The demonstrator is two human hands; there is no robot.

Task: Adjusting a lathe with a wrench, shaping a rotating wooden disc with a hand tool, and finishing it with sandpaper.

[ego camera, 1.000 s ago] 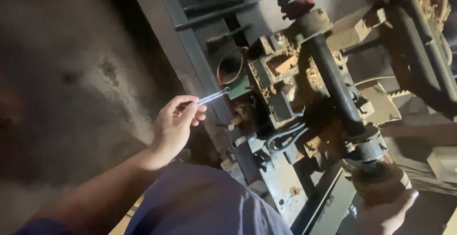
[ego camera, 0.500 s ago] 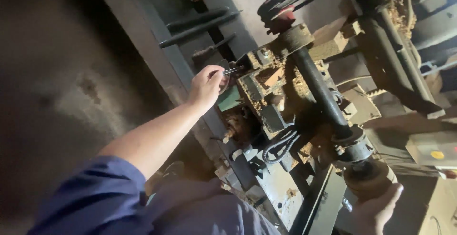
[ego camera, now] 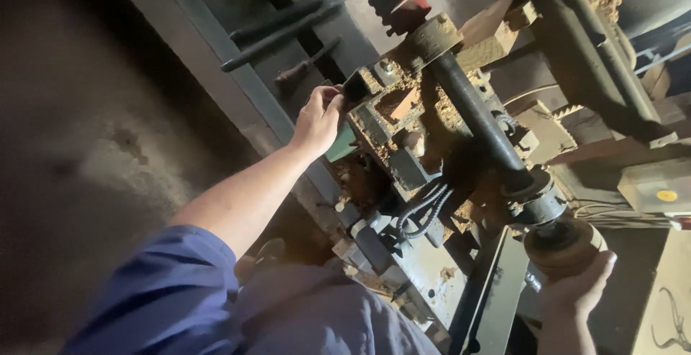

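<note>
While the right hand (ego camera: 576,290) cups a wooden knob (ego camera: 563,243), left-hand fingers (ego camera: 327,103) pinch the machine's corner (ego camera: 360,85).

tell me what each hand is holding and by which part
The right hand cups the round brown knob from below. The left hand reaches into the sawdust-covered machine; what it grips cannot be told.

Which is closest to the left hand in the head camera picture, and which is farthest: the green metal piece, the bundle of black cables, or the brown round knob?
From the left hand, nearest first:
1. Green metal piece, right beside the hand, just below it.
2. Bundle of black cables, lower right, mid-machine.
3. Brown round knob, far lower right, against the right hand.
</note>
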